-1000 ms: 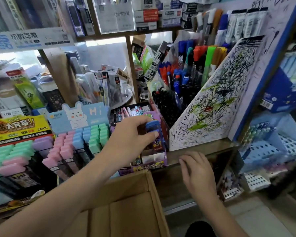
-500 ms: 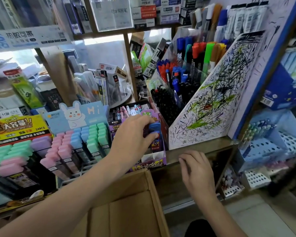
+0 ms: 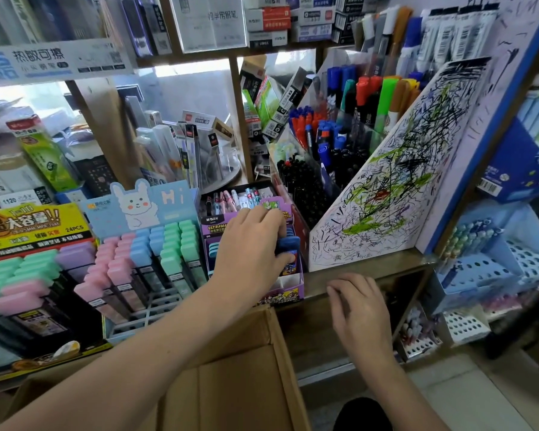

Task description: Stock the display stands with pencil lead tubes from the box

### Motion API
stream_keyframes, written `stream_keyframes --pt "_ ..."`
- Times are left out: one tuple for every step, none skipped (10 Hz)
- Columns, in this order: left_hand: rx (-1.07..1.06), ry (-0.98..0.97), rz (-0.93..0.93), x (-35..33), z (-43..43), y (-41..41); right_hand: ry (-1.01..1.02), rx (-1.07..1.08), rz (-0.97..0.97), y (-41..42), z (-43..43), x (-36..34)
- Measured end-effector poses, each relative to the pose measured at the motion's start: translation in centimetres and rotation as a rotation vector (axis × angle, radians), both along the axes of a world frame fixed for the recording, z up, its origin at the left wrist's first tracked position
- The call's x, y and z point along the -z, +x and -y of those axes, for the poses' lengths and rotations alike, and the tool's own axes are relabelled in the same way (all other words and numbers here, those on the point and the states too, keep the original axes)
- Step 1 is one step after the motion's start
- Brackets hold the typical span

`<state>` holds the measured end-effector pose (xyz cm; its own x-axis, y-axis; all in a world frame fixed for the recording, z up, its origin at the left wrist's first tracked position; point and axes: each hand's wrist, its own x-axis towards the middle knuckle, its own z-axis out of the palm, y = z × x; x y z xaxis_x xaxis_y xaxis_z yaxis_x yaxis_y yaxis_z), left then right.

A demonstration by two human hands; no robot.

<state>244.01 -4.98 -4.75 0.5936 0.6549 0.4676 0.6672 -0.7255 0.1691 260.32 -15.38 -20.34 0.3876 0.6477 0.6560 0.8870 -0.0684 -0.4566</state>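
My left hand (image 3: 249, 250) reaches over the purple display stand (image 3: 288, 289) and grips a blue-capped pencil lead tube (image 3: 288, 247) set into the stand's right side. More blue tubes (image 3: 213, 248) stand in the stand's left slots. My right hand (image 3: 360, 303) rests with its fingers curled over the wooden shelf edge (image 3: 371, 267), holding nothing. The brown cardboard box (image 3: 237, 384) sits below my left forearm, its inside mostly hidden by the flaps.
A blue rabbit-printed stand (image 3: 143, 209) with pastel lead tubes stands left of the purple one, and a yellow-labelled stand (image 3: 35, 225) further left. A scribbled white marker display (image 3: 386, 188) rises to the right. Blue perforated pen racks (image 3: 486, 269) fill the lower right.
My left hand has pushed the blue tube lower into the purple stand. My right hand stays on the shelf edge.
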Motion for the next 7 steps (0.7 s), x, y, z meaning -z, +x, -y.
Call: stream_keyframes --pt "-0.042 0.025 -0.027 0.7 0.0 0.2 -0.002 -0.002 -0.004 -0.1 0.1 -0.1" --pt "-0.072 0.058 -0.038 1.0 -0.1 0.4 -0.002 -0.001 -0.010 0.0 0.1 -0.2" --pt "-0.071 0.067 -0.038 1.1 -0.1 0.4 0.001 -0.012 0.001 0.0 0.1 -0.2" --pt "-0.057 0.034 -0.030 0.8 -0.1 -0.1 -0.001 -0.018 0.008 0.0 0.1 -0.3" --pt "-0.034 -0.023 0.018 0.2 0.2 -0.9 -0.024 -0.015 -0.002 0.0 0.0 -0.5" --pt "-0.035 -0.072 0.132 -1.2 1.0 -2.8 -0.062 -0.036 0.016 -0.1 0.2 -0.8" --pt "-0.048 -0.173 0.317 -2.4 2.0 -6.1 -0.109 0.006 -0.182 -0.3 1.1 -2.4"
